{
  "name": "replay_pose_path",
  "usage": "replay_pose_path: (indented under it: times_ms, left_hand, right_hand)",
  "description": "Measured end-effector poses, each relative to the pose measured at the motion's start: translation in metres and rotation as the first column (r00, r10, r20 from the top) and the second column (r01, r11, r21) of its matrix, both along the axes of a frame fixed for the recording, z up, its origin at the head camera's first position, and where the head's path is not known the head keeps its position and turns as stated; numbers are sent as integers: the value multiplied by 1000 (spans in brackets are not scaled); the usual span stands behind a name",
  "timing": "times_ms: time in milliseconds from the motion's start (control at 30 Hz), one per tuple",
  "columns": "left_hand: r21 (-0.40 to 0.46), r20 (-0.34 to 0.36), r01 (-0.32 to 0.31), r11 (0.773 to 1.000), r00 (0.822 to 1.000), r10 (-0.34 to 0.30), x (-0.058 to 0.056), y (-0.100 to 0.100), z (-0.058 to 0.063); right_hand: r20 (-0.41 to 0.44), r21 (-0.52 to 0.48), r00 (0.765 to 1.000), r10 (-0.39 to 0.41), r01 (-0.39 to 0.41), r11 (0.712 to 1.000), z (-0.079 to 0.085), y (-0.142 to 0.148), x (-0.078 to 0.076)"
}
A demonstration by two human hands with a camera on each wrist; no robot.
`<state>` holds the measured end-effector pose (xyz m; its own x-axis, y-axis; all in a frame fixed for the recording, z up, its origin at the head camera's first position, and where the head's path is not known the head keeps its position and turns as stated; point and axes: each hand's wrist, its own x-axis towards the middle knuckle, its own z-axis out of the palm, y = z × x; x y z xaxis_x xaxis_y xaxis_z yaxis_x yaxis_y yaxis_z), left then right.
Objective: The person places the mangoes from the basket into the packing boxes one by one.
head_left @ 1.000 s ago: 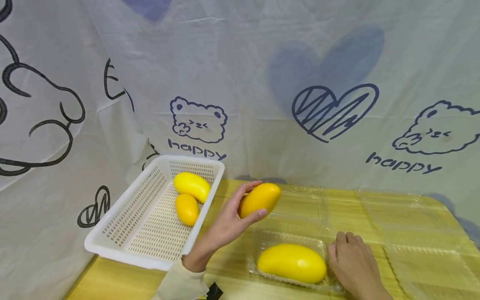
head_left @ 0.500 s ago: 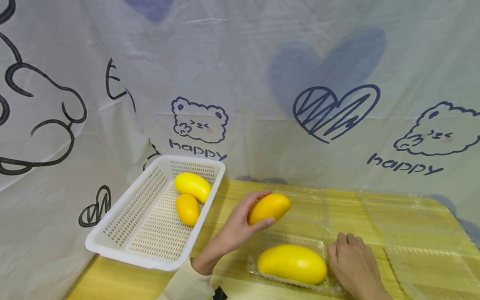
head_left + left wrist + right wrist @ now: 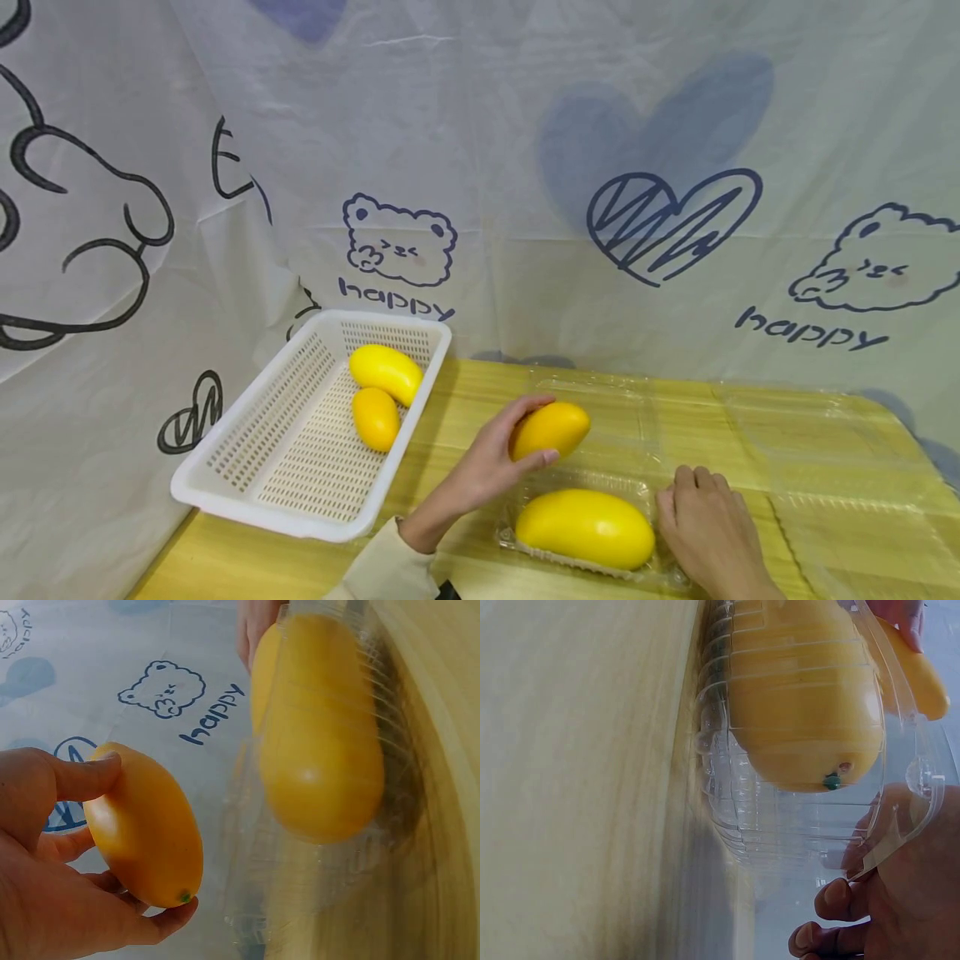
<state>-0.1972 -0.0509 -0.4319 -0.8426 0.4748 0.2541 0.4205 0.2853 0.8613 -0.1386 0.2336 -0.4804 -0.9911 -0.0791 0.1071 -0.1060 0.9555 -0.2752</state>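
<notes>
My left hand (image 3: 498, 462) grips a small orange-yellow mango (image 3: 551, 431) between thumb and fingers, just behind and above a clear plastic clamshell container (image 3: 780, 832). A larger yellow mango (image 3: 585, 529) lies lengthwise in that container. At the held mango's lower end in the left wrist view is a green tip (image 3: 184, 898). My right hand (image 3: 708, 529) is at the container's right end, with curled fingers (image 3: 832, 900) holding its rim; part of this hand shows through the plastic.
A white perforated basket (image 3: 258, 525) stands on the left, with a yellow mango (image 3: 386, 371) and a smaller orange one (image 3: 375, 419) inside. The container's clear lid (image 3: 592, 408) lies folded back behind it. More clear plastic packaging (image 3: 847, 500) lies to the right, before a printed cloth (image 3: 517, 275).
My left hand has carried the small mango to the right and down, closer to the container. My right hand has stayed at the container's right end.
</notes>
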Motion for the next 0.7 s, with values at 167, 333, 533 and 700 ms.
replay_pose_path:
  times_ms: [167, 333, 533, 700]
  left_hand:
    - [3, -3, 32, 999, 999, -32, 0, 2, -5]
    - [-71, -27, 20, 997, 999, -22, 1, 3, -11]
    - [-124, -61, 14, 992, 998, -22, 0, 4, -16]
    - [-136, -38, 25, 990, 999, -30, 0, 8, -20]
  right_hand:
    - [-12, 1, 1000, 1, -1, 1000, 0, 0, 1]
    - [-11, -3, 1000, 0, 0, 1000, 0, -1, 1]
    - [-5, 0, 1000, 2, -2, 1000, 1, -1, 1]
    - [-12, 2, 1000, 4, -4, 1000, 1, 0, 1]
